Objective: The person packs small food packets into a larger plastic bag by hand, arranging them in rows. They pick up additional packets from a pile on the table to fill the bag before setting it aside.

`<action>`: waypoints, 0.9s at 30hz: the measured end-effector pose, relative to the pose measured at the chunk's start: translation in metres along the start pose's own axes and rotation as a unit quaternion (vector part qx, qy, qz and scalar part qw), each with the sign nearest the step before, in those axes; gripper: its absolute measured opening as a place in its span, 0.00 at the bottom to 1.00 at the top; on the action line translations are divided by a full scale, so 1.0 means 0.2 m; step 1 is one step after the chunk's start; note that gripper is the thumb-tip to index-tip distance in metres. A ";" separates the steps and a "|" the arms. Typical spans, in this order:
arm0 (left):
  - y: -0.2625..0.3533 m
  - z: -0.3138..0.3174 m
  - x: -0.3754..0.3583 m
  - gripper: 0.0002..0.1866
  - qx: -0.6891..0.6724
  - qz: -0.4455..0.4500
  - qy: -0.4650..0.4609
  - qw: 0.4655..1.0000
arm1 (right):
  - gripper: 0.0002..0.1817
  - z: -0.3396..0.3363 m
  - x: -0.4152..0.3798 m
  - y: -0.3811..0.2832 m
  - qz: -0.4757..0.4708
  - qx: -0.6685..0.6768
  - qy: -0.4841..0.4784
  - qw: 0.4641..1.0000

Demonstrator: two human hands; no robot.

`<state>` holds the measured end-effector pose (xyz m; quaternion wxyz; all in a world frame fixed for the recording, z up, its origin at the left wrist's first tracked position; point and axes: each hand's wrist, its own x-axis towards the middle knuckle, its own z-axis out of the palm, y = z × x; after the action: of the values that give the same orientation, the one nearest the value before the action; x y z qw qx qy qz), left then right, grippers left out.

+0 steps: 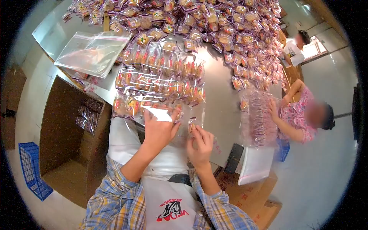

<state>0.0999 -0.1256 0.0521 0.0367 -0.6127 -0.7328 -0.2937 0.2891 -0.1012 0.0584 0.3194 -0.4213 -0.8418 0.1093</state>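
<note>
A large clear plastic bag [160, 87] lies in front of me with rows of small wrapped snack packets [142, 58] inside. My left hand [158, 130] rests on the nearest row with its fingers stretched over the packets. A bright white piece [158, 114], paper or glare, shows at those fingertips. Just right of that row, the fingers of my right hand [200, 145] are pinched together at a small wrapped snack packet [192, 123]. Part of this packet is hidden by the fingers.
A big heap of wrapped packets [237, 34] covers the table's far side. Flat clear bags [92, 53] lie at left, above an open cardboard box [67, 153] and blue crate [32, 168]. At right, a co-worker [299, 115] touches another filled bag [258, 119], near stacked bags [256, 165].
</note>
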 end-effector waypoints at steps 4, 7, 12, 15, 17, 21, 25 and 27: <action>0.02 0.05 0.00 0.31 -0.043 -0.040 -0.016 0.998 | 0.25 0.07 -0.01 -0.01 -0.026 0.008 -0.053 0.998; 0.01 -0.02 0.01 0.28 -0.012 0.015 0.000 1.000 | 0.28 0.14 0.07 -0.08 -0.029 -0.043 -0.107 0.993; -0.16 -0.21 0.00 0.33 0.013 0.084 -0.064 0.994 | 0.35 0.13 0.19 -0.11 -0.029 -0.051 -0.179 0.982; -0.24 -0.22 -0.04 0.32 0.033 0.011 -0.072 0.997 | 0.41 0.13 0.21 -0.14 0.007 -0.002 -0.172 0.985; -0.25 -0.22 -0.02 0.31 0.012 0.019 -0.040 0.999 | 0.44 0.14 0.22 -0.13 0.007 0.004 -0.166 0.986; -0.28 -0.14 -0.06 0.29 0.014 0.016 -0.031 0.999 | 0.45 0.19 0.25 -0.14 -0.021 -0.071 -0.156 0.985; -0.29 -0.09 -0.05 0.29 0.017 0.002 0.006 1.000 | 0.43 0.25 0.25 -0.11 -0.018 -0.137 -0.153 0.979; -0.29 -0.09 -0.05 0.31 0.019 0.001 0.012 1.000 | 0.43 0.29 0.23 -0.08 -0.020 -0.135 -0.132 0.982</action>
<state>0.0430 -0.1467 0.0401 0.0578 -0.6092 -0.7370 -0.2868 0.2222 -0.0701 0.0422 0.1477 -0.4251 -0.8920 0.0427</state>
